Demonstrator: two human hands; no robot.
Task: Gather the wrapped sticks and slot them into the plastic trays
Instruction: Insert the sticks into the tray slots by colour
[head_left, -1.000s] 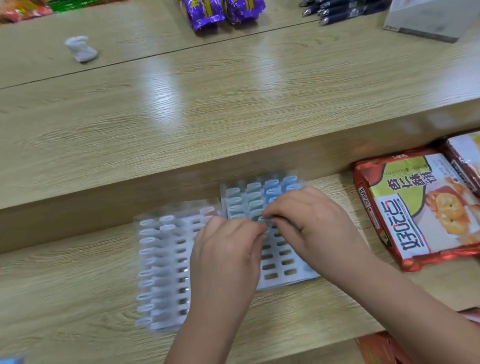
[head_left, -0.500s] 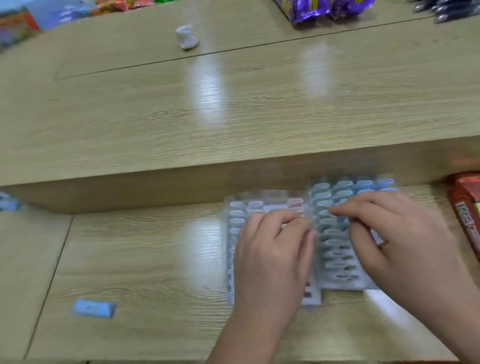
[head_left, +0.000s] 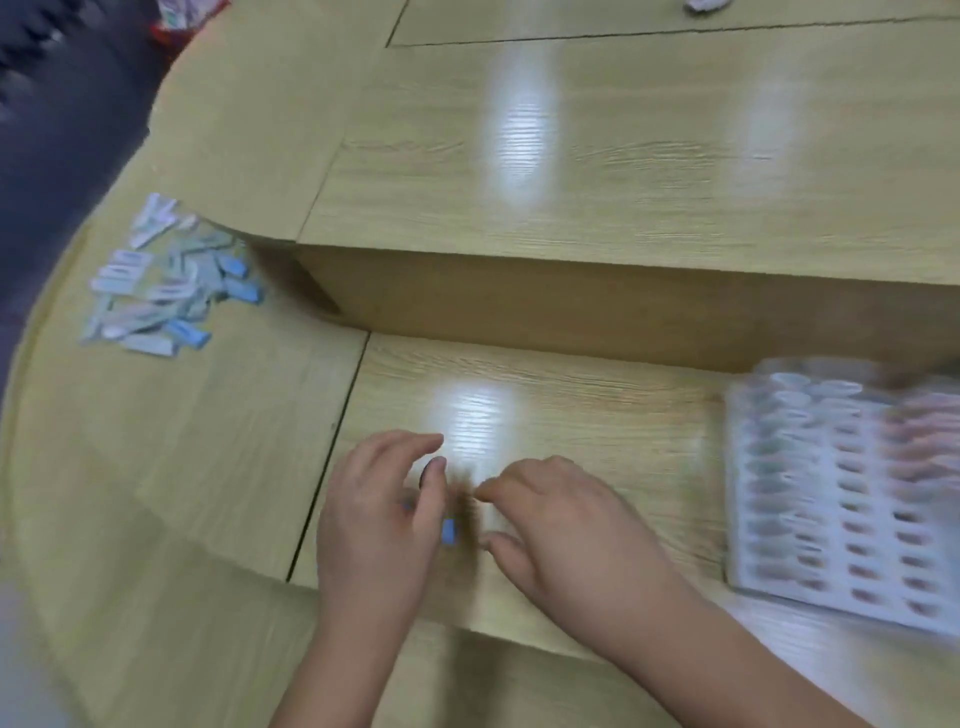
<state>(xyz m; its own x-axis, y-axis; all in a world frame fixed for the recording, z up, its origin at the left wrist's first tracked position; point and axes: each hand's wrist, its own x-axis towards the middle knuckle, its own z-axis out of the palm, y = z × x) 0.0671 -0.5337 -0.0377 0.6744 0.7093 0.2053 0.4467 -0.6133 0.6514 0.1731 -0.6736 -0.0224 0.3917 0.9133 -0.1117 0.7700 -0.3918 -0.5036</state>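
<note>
Your left hand (head_left: 376, 519) lay palm down on the lower desk (head_left: 156, 493), fingers bent and thumb angled towards your other hand. A blue wrapped stick (head_left: 448, 531) showed at its thumb side, touching the hand. That spot was smeared with motion, so I could not tell whether you were pinching the stick or only covering it. Your right hand (head_left: 566, 530) sat just beside it, also palm down, the fingers loosely bent with forefinger and thumb held apart and their tips pointed at the stick. Both hands were just right of a dark seam (head_left: 332, 457) that ran across the desk boards. Well off to your right, the plastic trays (head_left: 852, 499) lay flat on the same desk, cut off by the frame's edge, a good many of their slots filled with pale wrapped sticks. Far to your left, well apart from both hands, the loose pile of wrapped sticks (head_left: 166, 280) lay scattered on the desk, white, grey-green and blue, close against the corner of the raised shelf (head_left: 571, 182). That shelf stood as a step beyond your hands, its plain front face below a glossy top. At the shelf's far edge a crumpled white scrap (head_left: 704, 4) was half cut off by the frame, and a dark mass (head_left: 57, 130) filled the upper left corner beyond the desk's rounded rim.
</note>
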